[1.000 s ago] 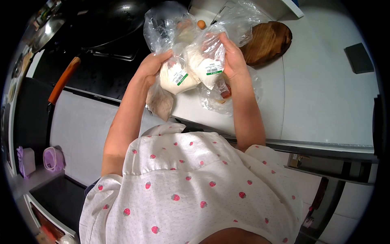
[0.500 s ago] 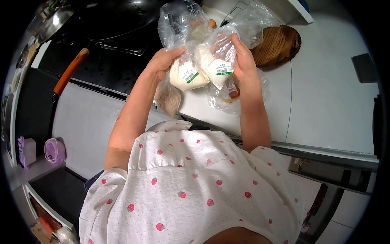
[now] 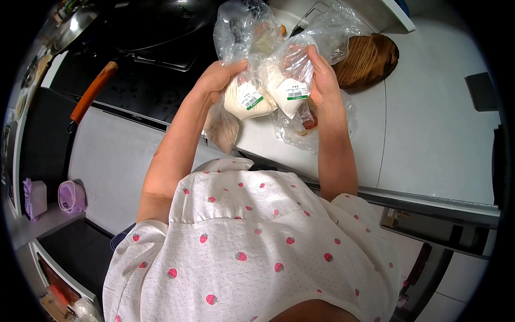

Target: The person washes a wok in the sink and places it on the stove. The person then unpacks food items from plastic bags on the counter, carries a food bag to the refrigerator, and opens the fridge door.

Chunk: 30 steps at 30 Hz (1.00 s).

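At twelve o'clock, my left hand (image 3: 216, 81) clasps the left powder bag (image 3: 234, 102) and my right hand (image 3: 325, 86) the right powder bag (image 3: 279, 85), the two touching; plastic partly hides my fingers (image 3: 320, 65). The label (image 3: 250, 100) print is unreadable. Toward eleven, the wok (image 3: 166, 21) is cut off.

Left flour bag (image 3: 248, 99): clear plastic, filled with cream-coloured powder settled in a rounded lower bulge. The white barcode label (image 3: 250, 100) has a green lower strip and slants upward to the right. The left grip (image 3: 216, 79) pinches the bag at its left side.

Right flour bag (image 3: 284, 86): clear plastic, crumpled, with paler powder tapering to a pointed lower corner. Its matching label (image 3: 296, 90) sits nearly level. The right grip (image 3: 325, 85) holds its right side. Both bags touch side by side, labels facing the wearer.
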Motion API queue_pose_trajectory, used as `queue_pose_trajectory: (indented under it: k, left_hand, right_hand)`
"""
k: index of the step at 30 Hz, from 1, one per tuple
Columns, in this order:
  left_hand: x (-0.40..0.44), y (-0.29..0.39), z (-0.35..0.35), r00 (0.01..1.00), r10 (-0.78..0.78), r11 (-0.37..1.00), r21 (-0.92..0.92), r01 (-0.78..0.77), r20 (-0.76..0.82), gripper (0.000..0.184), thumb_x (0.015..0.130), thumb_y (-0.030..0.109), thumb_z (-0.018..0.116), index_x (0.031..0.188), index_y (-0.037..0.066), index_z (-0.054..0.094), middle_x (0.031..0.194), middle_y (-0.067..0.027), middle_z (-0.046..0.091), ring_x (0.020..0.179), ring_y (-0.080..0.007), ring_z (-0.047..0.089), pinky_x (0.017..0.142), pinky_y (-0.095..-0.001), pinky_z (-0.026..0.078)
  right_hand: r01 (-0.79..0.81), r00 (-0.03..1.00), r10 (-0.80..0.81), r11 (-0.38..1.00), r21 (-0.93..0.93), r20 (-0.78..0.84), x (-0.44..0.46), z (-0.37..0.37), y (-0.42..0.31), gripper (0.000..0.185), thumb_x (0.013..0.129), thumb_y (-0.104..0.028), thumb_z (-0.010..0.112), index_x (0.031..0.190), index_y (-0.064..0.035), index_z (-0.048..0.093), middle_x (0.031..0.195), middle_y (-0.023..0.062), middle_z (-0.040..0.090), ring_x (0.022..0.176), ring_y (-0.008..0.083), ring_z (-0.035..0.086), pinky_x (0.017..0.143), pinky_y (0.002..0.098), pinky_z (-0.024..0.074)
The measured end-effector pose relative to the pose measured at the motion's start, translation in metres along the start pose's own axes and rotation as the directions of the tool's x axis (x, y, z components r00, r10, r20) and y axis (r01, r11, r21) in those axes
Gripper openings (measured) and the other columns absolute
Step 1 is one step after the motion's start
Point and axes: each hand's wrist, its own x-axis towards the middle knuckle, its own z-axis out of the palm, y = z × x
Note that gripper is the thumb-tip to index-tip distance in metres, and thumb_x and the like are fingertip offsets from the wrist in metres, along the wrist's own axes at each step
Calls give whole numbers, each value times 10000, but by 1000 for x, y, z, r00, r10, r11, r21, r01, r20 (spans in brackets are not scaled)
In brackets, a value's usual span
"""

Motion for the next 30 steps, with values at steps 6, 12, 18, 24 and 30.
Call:
queue_pose_trajectory:
  k: [6, 12, 18, 24, 30]
  left_hand:
    - [-4, 2, 5, 1000, 2, 1000, 16, -1, -30, 337, 812, 156, 583, 1070, -44, 498, 941, -137, 601, 806, -197, 613, 706, -324, 516]
    - [-5, 5, 7, 998, -21, 999, 34, 23, -57, 338, 814, 166, 582, 1071, -38, 505, 954, -135, 602, 802, -197, 614, 713, -318, 509]
    - [-3, 3, 6, 999, -5, 1000, 15, 5, -33, 342, 816, 163, 578, 1068, -52, 495, 947, -148, 598, 814, -206, 616, 710, -327, 524]
    - [1, 1, 3, 999, -10, 1000, -3, 10, -33, 333, 819, 162, 573, 1058, -56, 495, 942, -152, 596, 812, -209, 618, 709, -333, 530]
    - [-2, 2, 5, 999, 14, 1000, -6, -14, -42, 325, 822, 165, 569, 1049, -57, 497, 926, -145, 597, 791, -201, 619, 699, -329, 532]
  right_hand:
    - [5, 1000, -6, 1000, -25, -12, -1, 1, 0, 363, 916, -254, 416, 1047, 69, 518, 898, 149, 601, 772, 218, 615, 685, 334, 526]
    - [-1, 1000, 1, 1000, -18, -6, -2, 1, -1, 369, 917, -258, 413, 1046, 71, 518, 899, 152, 602, 779, 218, 612, 702, 334, 521]
    - [12, 999, -13, 1000, -23, -47, -2, 2, -2, 342, 909, -232, 437, 1052, 68, 516, 921, 151, 598, 802, 217, 608, 729, 334, 513]
    - [23, 994, -30, 998, -65, -105, -1, 4, -2, 310, 900, -215, 460, 1041, 55, 519, 933, 133, 598, 801, 202, 605, 736, 331, 507]
    - [22, 997, -28, 996, -84, -73, 1, 4, -3, 286, 894, -200, 471, 1028, 47, 525, 936, 126, 600, 801, 199, 605, 739, 326, 504]
